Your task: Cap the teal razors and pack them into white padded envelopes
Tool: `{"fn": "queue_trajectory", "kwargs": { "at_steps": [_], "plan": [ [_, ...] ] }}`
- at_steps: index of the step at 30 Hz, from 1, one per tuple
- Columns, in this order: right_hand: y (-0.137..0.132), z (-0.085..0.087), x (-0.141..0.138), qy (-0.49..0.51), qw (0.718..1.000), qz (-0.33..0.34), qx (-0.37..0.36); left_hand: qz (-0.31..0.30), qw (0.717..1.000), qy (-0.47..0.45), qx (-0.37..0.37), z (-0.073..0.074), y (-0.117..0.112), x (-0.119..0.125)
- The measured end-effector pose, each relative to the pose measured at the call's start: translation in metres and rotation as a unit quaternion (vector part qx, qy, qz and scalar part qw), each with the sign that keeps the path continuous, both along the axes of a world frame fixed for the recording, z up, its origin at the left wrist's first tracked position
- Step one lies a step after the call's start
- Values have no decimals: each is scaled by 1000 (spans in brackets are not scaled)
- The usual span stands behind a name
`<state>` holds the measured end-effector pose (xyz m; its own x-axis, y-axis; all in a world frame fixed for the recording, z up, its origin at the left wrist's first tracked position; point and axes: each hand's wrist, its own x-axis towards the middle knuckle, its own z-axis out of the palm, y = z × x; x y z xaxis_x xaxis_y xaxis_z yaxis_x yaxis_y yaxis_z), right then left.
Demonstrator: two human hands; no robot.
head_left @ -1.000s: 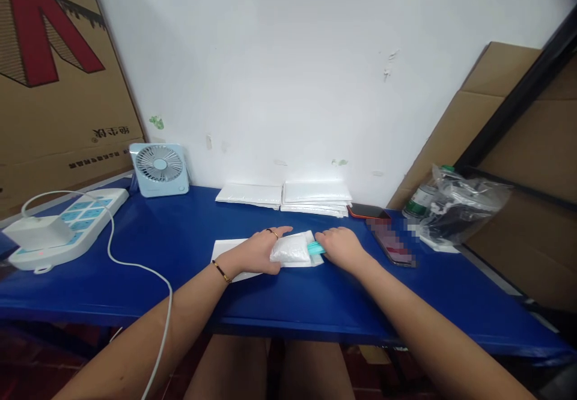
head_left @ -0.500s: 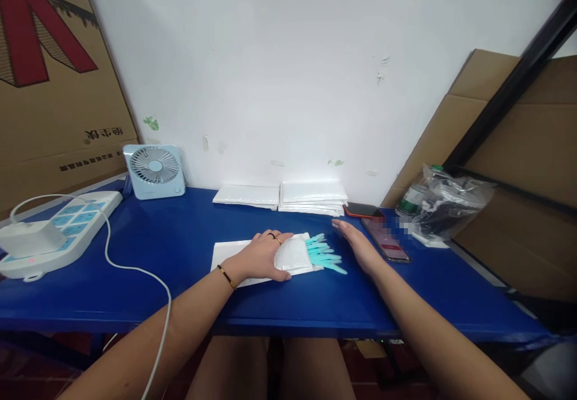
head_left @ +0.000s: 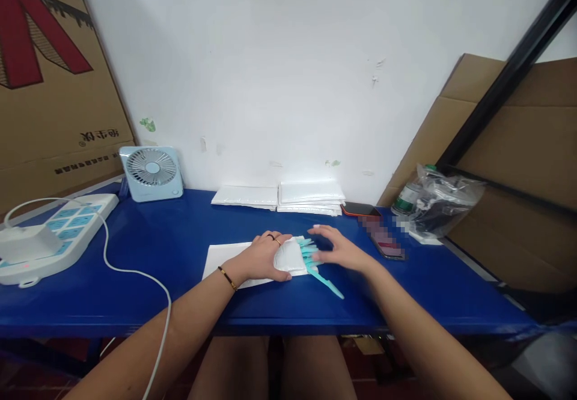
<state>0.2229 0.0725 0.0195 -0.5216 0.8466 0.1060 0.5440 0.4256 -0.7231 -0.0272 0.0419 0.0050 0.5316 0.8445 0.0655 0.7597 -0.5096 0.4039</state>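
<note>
- At the far left, you have a brown printed carton (head_left: 58, 124), smooth-faced, beside a white power strip (head_left: 83, 229) with pale blue socket panels; a white cable (head_left: 130, 271) loops from its blocky adapter (head_left: 33, 242).
- Next comes a squarish, light-blue fan (head_left: 152, 172) with a round slatted grille, on the glossy blue surface (head_left: 193, 223) against a scuffed white wall (head_left: 270, 75).
- Left of centre, a flat white piece (head_left: 219, 259) runs under your left hand (head_left: 259, 260), whose grip is spread, thumb and fingers astride a white pouch (head_left: 290, 257), holding it down.
- That pouch, puffy and crinkled, lies mid-surface near your edge, long axis roughly left to right, mouth facing right.
- Beyond it sit two stacks of flat white mailers (head_left: 310, 193).
- From the mouth fan slim teal strips (head_left: 330, 286), one angling rightward and towards you.
- Your right hand (head_left: 345, 251) curves over them, its grip half open; you cannot tell whether the thumb touches them.
- Further right: two phones (head_left: 383, 238), a green-labelled bottle (head_left: 407, 199), a crumpled clear bag (head_left: 451, 205), then cardboard (head_left: 451, 100) behind a black bar (head_left: 509, 81).
</note>
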Motion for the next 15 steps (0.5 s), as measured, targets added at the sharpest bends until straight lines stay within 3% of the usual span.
{"fn": "queue_trajectory", "kwargs": {
  "at_steps": [3,7,12,15],
  "plan": [
    [-22,9,30,-142,989,16,40,3,1000,4,-8,-1,2,0],
    [-43,4,40,-188,982,13,16,-4,1000,2,-16,-2,3,-1],
    [-28,-3,22,-196,965,21,173,-19,1000,-9,-4,-2,2,-1],
    [-12,-9,13,-130,973,32,187,-19,1000,-8,-4,-1,1,0]
  ]
}}
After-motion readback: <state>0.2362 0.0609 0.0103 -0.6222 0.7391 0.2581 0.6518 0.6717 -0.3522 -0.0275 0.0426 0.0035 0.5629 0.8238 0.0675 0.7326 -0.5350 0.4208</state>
